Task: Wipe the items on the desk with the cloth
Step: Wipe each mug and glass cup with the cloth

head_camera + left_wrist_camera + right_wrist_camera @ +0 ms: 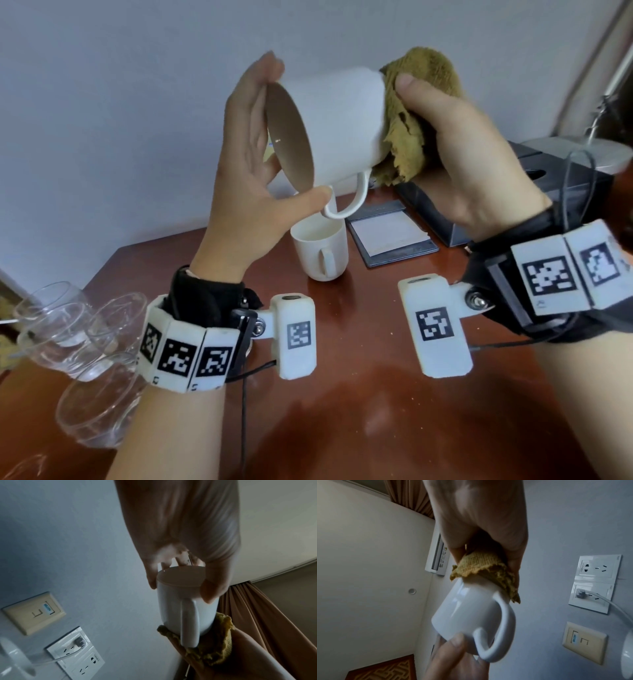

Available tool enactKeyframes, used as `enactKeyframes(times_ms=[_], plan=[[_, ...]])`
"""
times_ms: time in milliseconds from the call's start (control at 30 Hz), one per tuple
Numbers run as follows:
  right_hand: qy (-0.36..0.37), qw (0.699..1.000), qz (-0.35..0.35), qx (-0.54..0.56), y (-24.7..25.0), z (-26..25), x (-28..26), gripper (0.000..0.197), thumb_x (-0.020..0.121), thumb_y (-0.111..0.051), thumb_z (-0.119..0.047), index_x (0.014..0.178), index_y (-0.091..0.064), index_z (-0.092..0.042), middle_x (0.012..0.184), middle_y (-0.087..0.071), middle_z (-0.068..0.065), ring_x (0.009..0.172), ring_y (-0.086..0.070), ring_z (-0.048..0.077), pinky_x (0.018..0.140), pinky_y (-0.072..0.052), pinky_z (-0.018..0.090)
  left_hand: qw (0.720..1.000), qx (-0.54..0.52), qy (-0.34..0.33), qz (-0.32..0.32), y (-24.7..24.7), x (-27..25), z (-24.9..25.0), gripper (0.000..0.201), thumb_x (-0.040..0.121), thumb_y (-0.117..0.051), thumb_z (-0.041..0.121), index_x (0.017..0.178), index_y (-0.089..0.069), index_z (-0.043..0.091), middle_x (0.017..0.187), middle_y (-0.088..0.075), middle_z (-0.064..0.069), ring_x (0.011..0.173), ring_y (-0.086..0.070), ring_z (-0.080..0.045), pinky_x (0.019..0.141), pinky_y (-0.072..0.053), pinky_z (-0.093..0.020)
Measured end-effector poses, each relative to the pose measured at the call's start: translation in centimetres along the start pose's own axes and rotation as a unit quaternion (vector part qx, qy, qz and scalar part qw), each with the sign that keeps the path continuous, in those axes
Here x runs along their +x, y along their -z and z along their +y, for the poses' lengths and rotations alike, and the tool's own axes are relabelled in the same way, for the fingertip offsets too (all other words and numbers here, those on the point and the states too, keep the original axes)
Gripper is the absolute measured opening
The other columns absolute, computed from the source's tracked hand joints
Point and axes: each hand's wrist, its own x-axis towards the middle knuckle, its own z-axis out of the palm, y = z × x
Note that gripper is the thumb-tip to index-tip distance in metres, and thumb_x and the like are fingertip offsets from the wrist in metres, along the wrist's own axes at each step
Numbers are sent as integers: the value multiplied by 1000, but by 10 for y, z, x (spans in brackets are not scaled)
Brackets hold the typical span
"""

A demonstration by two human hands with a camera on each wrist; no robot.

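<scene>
At the lower left of the head view, nearest the camera, a cluster of clear glasses (73, 346) stands on the wooden desk (342, 411); whether they have been wiped cannot be told, so I would count them as still to do. Further in, at the frame's centre, a second white mug (320, 251) sits upright on the desk, with a notepad in a dark holder (390, 236) just to its right and a dark box (496, 192) beyond that, near a lamp base (579, 150) at the right edge; none shows any sign of being handled. Above them, in the upper middle, the white mug (342, 126) is held clear of the desk on its side, mouth towards the left. The left hand (250, 164) grips it at the rim, thumb under by the handle and fingers curled over the top edge. The right hand (455, 150) clutches the mustard-yellow cloth (411, 113) bunched against the mug's base. The job looks to be partway through this one mug, its bottom being wiped, with most items apparently remaining.
</scene>
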Motion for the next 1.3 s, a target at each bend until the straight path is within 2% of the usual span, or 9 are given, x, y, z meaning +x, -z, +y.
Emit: enactKeyframes(times_ms=[133, 300, 467, 600, 700, 900, 1067, 1167, 1300], plan=[[41, 999, -2, -4, -2, 4, -3, 47, 85, -62, -20, 124, -48, 4, 113, -61, 26, 101, -63, 38, 88, -50, 59, 998, -40, 43, -11, -4, 2, -1, 95, 80, -68, 13, 150, -4, 5, 158, -14, -16, 147, -19, -22, 118, -24, -45], [129, 991, 1, -24, -11, 14, -8, 31, 79, -64, -17, 103, -50, -2, 94, -56, 17, 84, -58, 30, 75, -52, 55, 993, -80, 87, 9, 0, 3, -2, 87, 86, -59, 5, 151, -4, 23, 153, -30, -2, 135, -41, -11, 109, -38, -34], [187, 976, -29, -105, -14, 23, -11, 19, 82, -64, -15, 90, -48, -21, 82, -58, 3, 64, -57, 17, 51, -49, 25, 979, -150, 126, 59, 5, 4, -2, 60, 84, -58, 32, 136, -28, 32, 129, -52, 14, 125, -51, -12, 94, -51, -44], [239, 958, -77, -138, -12, 28, -13, 25, 83, -64, -6, 93, -48, -22, 82, -57, -1, 64, -58, 11, 55, -50, 23, 952, -190, 199, 135, -3, 7, 0, 49, 84, -48, 47, 130, -39, 32, 130, -53, 6, 115, -58, -9, 86, -55, -35], [280, 936, -89, -192, -13, 30, -15, 29, 80, -66, -6, 93, -48, -25, 83, -57, -9, 74, -55, 5, 67, -48, 23, 938, -188, 234, 175, -6, 9, 2, 69, 76, -55, 57, 133, -45, 20, 129, -59, -4, 114, -61, -18, 93, -52, -49], [302, 922, -62, -235, -18, 33, -21, 28, 80, -64, -12, 100, -48, -23, 85, -55, -17, 76, -53, -5, 73, -43, 17, 925, -159, 174, 297, -3, 13, 2, 62, 56, -64, 59, 107, -58, 24, 114, -66, -2, 110, -63, -18, 97, -51, -44], [277, 925, -51, -253, -23, 30, -24, 26, 79, -64, -17, 98, -47, -20, 82, -55, -17, 69, -54, -5, 68, -43, 14, 961, -27, 88, 260, -2, 5, 1, 47, 67, -62, 47, 107, -47, 26, 98, -55, 15, 84, -57, 9, 73, -48, -17], [279, 933, -82, -210, -22, 28, -24, 27, 82, -62, -13, 99, -44, -22, 83, -55, -11, 73, -54, 1, 69, -45, 21, 973, 25, 29, 228, 3, 3, 1, 47, 72, -61, 35, 112, -41, 18, 102, -49, 15, 86, -53, 11, 76, -44, -15], [184, 966, -77, -166, -23, 29, -21, 22, 82, -60, -22, 97, -43, -23, 74, -57, -11, 62, -57, 3, 57, -46, 21, 974, 56, -17, 220, 5, 2, 2, 48, 74, -66, 20, 113, -41, 11, 108, -49, 8, 94, -52, 9, 79, -43, -12]])
